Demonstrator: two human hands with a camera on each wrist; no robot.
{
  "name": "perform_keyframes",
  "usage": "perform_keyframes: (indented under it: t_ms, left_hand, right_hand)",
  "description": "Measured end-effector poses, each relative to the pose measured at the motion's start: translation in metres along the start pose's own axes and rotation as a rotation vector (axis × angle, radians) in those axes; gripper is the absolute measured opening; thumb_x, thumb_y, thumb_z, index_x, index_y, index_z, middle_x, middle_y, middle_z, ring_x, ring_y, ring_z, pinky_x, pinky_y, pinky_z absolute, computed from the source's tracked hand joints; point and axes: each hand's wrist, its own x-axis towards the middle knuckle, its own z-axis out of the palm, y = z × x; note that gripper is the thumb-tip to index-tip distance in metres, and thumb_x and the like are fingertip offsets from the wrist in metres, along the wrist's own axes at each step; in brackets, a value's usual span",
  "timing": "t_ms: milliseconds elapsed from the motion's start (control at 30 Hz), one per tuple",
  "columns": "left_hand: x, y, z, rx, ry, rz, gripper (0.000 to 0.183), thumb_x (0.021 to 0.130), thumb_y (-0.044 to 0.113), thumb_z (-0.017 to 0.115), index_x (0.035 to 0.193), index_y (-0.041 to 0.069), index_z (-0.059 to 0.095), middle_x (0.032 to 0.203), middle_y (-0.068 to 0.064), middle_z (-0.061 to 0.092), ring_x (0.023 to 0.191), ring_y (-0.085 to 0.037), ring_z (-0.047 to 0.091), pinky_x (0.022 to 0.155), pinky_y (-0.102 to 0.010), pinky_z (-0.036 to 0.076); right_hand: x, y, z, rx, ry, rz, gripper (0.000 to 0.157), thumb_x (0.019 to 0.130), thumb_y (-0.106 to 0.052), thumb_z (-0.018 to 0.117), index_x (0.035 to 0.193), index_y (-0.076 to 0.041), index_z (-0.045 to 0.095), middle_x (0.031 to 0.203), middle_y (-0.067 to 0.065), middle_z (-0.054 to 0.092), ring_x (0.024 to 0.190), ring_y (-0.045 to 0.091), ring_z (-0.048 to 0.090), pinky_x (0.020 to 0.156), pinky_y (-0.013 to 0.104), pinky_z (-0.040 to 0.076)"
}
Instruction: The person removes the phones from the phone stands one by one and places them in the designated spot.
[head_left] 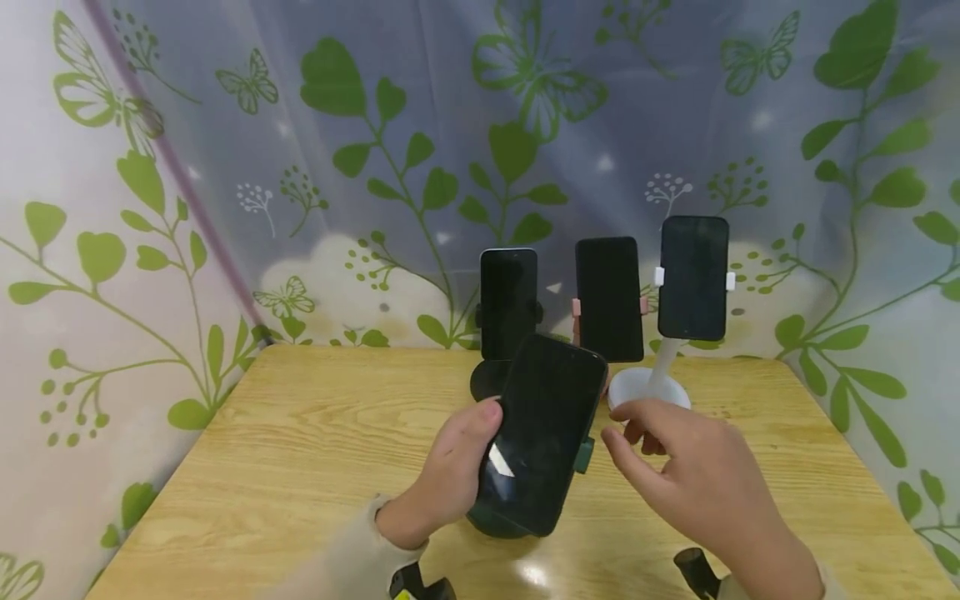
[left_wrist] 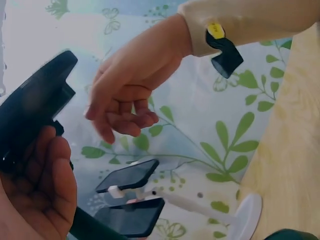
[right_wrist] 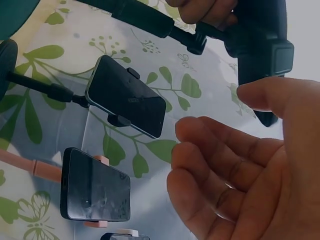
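My left hand [head_left: 444, 471] grips a black smartphone [head_left: 546, 429] at its left edge, thumb along the side and fingers behind it. The phone leans to the right and sits in the clamp [head_left: 583, 456] of a dark green phone stand. Below the phone shows the stand's round base [head_left: 497, 523], and the right wrist view shows its green pole [right_wrist: 145, 19]. Just right of the clamp hangs my right hand [head_left: 693, 467], its fingers loosely bent with nothing in them. In the right wrist view its thumb tip overlaps the phone's edge.
Behind stand three more phones in stands: one in a black stand [head_left: 491, 379], one in pink clamps [head_left: 576, 308], one on a white stand [head_left: 648, 387]. They stand at the back of the wooden table [head_left: 322, 442], before a leaf-patterned curtain [head_left: 390, 208].
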Motion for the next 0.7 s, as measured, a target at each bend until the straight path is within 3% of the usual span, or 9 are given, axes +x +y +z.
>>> perform_keyframes:
  t_ms: [133,300,400,533,700]
  left_hand:
    - [0.000,-0.007,0.007,0.002,-0.001,-0.024,0.045,0.114,0.018,0.029,0.112,-0.015,0.060,0.099,-0.038,0.060,0.094,-0.007,0.066,0.087,-0.033,0.057]
    - [-0.001,-0.011,0.009,-0.051,-0.024,-0.109,0.050,0.114,0.022,0.027,0.114,-0.018,0.058,0.101,-0.042,0.060,0.092,-0.007,0.070,0.084,-0.034,0.059]
    - [-0.002,-0.015,0.006,-0.086,-0.071,-0.137,0.052,0.114,0.023,0.026,0.117,-0.020,0.057,0.103,-0.045,0.060,0.091,-0.008,0.072,0.082,-0.038,0.061]
    - [-0.003,-0.018,0.003,-0.063,-0.117,-0.151,0.053,0.115,0.026,0.031,0.111,-0.019,0.059,0.098,-0.044,0.060,0.088,-0.005,0.071,0.079,-0.034,0.061]
    - [-0.001,-0.020,-0.004,-0.041,-0.160,-0.165,0.058,0.115,0.032,0.032,0.108,-0.019,0.059,0.094,-0.043,0.060,0.085,-0.003,0.070,0.077,-0.031,0.060]
  right_hand:
    - [0.001,-0.003,0.000,-0.009,-0.048,0.028,0.006,0.090,-0.024,0.075,0.095,-0.021,0.074,0.072,-0.022,0.061,0.064,-0.002,0.055,0.052,0.022,0.045]
    - [0.000,-0.004,0.000,-0.026,-0.077,0.048,0.003,0.090,-0.022,0.075,0.091,-0.021,0.072,0.069,-0.022,0.056,0.061,-0.004,0.051,0.051,0.021,0.042]
    - [-0.001,-0.004,0.001,-0.029,-0.066,0.028,0.013,0.088,-0.019,0.075,0.082,-0.025,0.065,0.067,-0.023,0.051,0.059,-0.005,0.045,0.050,0.021,0.038]
    - [-0.002,-0.004,0.001,-0.025,-0.078,0.037,0.029,0.085,-0.015,0.077,0.072,-0.029,0.055,0.065,-0.023,0.044,0.057,-0.005,0.039,0.051,0.022,0.035]
    - [-0.002,-0.006,0.000,0.001,-0.129,0.067,0.029,0.086,-0.017,0.077,0.071,-0.029,0.056,0.063,-0.024,0.044,0.057,-0.004,0.040,0.052,0.022,0.037]
